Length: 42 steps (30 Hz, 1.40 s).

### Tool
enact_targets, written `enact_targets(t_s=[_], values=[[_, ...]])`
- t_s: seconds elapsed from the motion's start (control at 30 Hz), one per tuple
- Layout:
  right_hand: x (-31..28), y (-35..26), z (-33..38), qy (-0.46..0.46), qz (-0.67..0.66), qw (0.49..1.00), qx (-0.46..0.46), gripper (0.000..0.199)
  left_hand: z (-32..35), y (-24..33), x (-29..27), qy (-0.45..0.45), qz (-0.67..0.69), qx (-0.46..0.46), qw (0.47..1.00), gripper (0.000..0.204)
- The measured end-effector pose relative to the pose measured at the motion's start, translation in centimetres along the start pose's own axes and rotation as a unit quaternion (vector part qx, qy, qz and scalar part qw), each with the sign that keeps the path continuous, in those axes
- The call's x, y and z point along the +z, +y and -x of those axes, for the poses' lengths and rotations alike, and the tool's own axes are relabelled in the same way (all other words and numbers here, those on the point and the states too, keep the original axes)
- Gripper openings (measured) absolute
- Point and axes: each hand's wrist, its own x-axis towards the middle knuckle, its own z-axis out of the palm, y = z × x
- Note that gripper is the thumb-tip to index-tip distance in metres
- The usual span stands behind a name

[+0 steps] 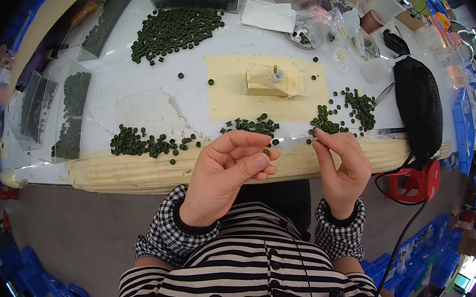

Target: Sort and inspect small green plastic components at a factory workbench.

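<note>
From where I stand, the person's left hand (226,175), at the middle of the frame, has its fingers curled and grips a small dark green disc (266,152) at the thumb tip. Just right of centre, the right hand (344,167) has thumb and forefinger drawn close together; I can't tell whether anything sits between them. Beyond both, loose discs (252,126) lie along the near edge of the white desk (129,84). A taped block (268,80) rests on a yellow sheet (227,101) above centre, and a bigger heap (175,31) spreads toward the upper left.
</note>
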Motion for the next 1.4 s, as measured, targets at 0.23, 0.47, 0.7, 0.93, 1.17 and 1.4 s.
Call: enact_targets(t_s=[0.23, 0.47, 0.7, 0.93, 1.17, 1.4], values=[[1.0, -2.0, 0.5, -0.034, -0.245, 0.96, 0.132, 0.017, 0.0, -0.4, -0.1, 0.002, -0.051, 0.025, 0.998, 0.02], [1.6, -1.6, 0.7, -0.074, -0.36, 0.908, 0.203, 0.015, 0.0, -0.7, 0.0, 0.003, -0.102, 0.069, 0.992, 0.022], [2.6, -2.3, 0.4, -0.089, -0.458, 0.852, 0.238, 0.011, 0.1, -0.9, 0.3, 0.022, -0.137, 0.083, 0.987, 0.021], [3.0, -2.0, 1.0, -0.078, -0.397, 0.892, 0.2, 0.012, 0.2, -0.9, 0.5, 0.038, -0.149, 0.095, 0.984, 0.02], [3.0, -2.4, 1.1, -0.048, -0.281, 0.951, 0.121, 0.017, 0.2, -1.0, 0.6, 0.032, -0.149, 0.117, 0.981, 0.019], [2.9, -2.9, 1.0, -0.038, -0.207, 0.975, 0.066, 0.021, 0.2, -1.0, 0.4, 0.036, -0.177, 0.136, 0.974, 0.019]])
